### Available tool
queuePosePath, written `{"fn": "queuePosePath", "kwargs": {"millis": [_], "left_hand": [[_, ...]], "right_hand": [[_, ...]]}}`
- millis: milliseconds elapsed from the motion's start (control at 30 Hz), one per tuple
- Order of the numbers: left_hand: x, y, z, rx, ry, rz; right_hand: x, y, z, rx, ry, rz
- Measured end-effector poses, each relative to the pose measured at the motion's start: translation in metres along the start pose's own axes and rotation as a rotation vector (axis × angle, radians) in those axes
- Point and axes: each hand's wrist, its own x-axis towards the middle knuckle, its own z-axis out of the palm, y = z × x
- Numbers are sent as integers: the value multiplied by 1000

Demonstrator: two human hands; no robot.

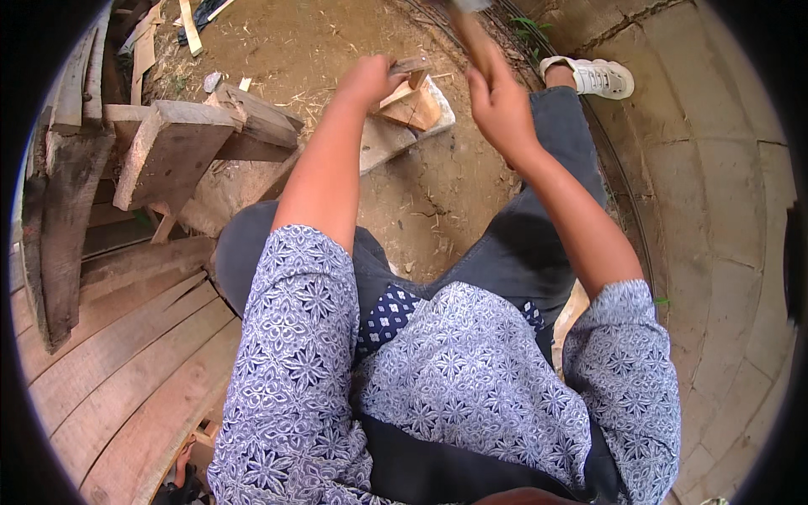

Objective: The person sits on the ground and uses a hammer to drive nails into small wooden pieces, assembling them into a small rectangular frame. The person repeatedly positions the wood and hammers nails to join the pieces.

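The small wooden piece is near the top of your view, a little left of the picture's centre line, just above a wooden block; you cannot tell how the two meet. Your left hand has it at its near end, the fingers closed around that end, though they are partly hidden from you. The block rests on a pale, squared slab, which serves as your low surface and lies on the ground. To the right, your right hand is raised apart from the block, fingers wrapped around the handle of a wooden-handled tool; its head is cut off by the upper edge, so you cannot tell its full shape. Beneath it all spreads bare brown earth, strewn with pale shavings toward the top. Your legs, in dark trousers, spread to either side of this ground, and a white shoe shows at upper right. On your left, rough timbers jut at angles above long planks, and at lower left part of another person shows small beyond their edge. Loose offcuts lie at upper left beside something black. Along your right side, dark cables run beside a broad grey-brown expanse of jointed blocks, with green leaves near its top.
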Motion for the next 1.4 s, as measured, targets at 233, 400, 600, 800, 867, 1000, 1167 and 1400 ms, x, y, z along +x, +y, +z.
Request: {"fn": "queuePosePath", "kwargs": {"millis": [233,400,600,800,867,1000,1167,1400], "left_hand": [[7,-11,5,27,25,16],[12,-1,12,50,16,35],[7,-9,4,67,59,34],[5,-11,2,93,0,-12],[3,-1,1,53,-16,-19],[8,-3,-4,-38,-2,41],[25,-13,-50,-292,-418,128],[-20,60,-114,-490,-505,201]], "right_hand": [[11,11,-13,25,48,6],[0,57,-1,-220,-185,7],[2,21,-1,-19,-36,29],[8,1,-4,85,67,39],[-3,34,10,-17,27,2],[13,68,9,-25,-192,125],[18,63,13,391,-16,280],[6,41,-15,740,-98,242]]}}
